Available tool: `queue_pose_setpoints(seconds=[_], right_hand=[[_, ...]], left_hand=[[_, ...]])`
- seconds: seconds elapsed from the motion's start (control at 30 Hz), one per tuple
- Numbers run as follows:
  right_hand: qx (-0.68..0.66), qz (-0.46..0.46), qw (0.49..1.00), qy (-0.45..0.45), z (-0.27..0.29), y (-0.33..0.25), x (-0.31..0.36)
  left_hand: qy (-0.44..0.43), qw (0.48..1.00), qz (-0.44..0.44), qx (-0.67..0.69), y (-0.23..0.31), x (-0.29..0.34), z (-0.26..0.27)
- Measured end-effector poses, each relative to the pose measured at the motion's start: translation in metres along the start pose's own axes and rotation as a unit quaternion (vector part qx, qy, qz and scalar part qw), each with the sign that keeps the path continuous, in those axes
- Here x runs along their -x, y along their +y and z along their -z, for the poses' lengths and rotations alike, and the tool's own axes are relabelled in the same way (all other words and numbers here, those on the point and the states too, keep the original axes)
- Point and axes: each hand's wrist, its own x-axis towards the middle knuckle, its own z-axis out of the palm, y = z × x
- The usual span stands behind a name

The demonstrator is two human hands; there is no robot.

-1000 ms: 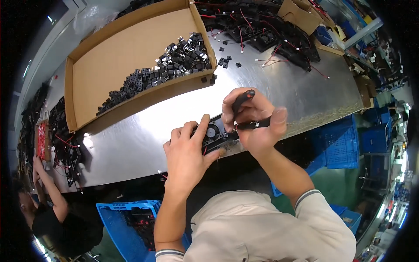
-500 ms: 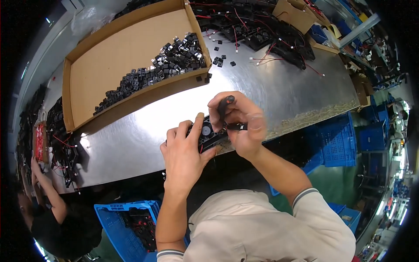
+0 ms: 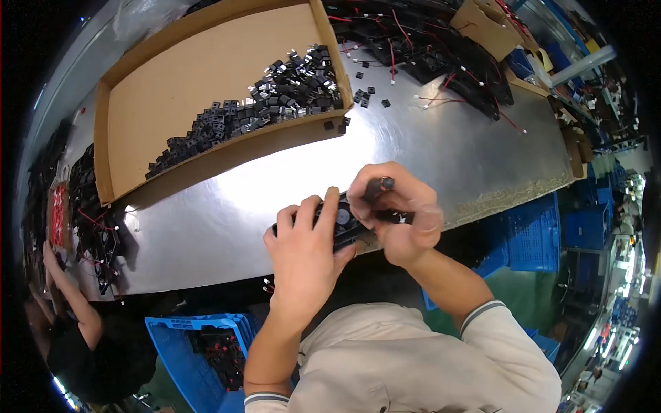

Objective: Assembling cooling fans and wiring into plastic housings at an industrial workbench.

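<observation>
Currently | carton (image 3: 179, 82): black parts (image 3: 220, 125) | left hand (image 3: 306, 255) loosely clasping fan (image 3: 343, 217), right hand (image 3: 407, 236) gripping tool (image 3: 385, 184)

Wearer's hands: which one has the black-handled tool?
The right hand, fingers curled around the black-handled tool. The left hand has no visible tool; it lies spread over the black fan unit.

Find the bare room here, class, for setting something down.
Bare: bench between box and near edge, left of the left hand; bench between right hand and wired heap; the box's far left. Crowded: the box's near right, piled with black parts; beneath the heap; the bench's left end.
</observation>
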Motion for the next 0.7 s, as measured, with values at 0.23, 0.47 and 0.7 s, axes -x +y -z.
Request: queue_pose_setpoints(seconds=[0.23,0.47,0.7], right_hand=[[-0.18,0.034,0.938,-0.295,0.033,0.007,-0.041],[-0.225,0.044,0.84,-0.492,0.036,0.008,-0.053],[-0.168,-0.028,0.98,-0.098,0.04,-0.003,-0.029]], left_hand=[[-0.11,0.965,-0.234,0.035,-0.045,-0.059,0.021],[-0.188,0.933,-0.302,0.046,-0.046,-0.091,0.022],[-0.087,0.976,-0.196,0.03,-0.038,-0.052,0.017]])
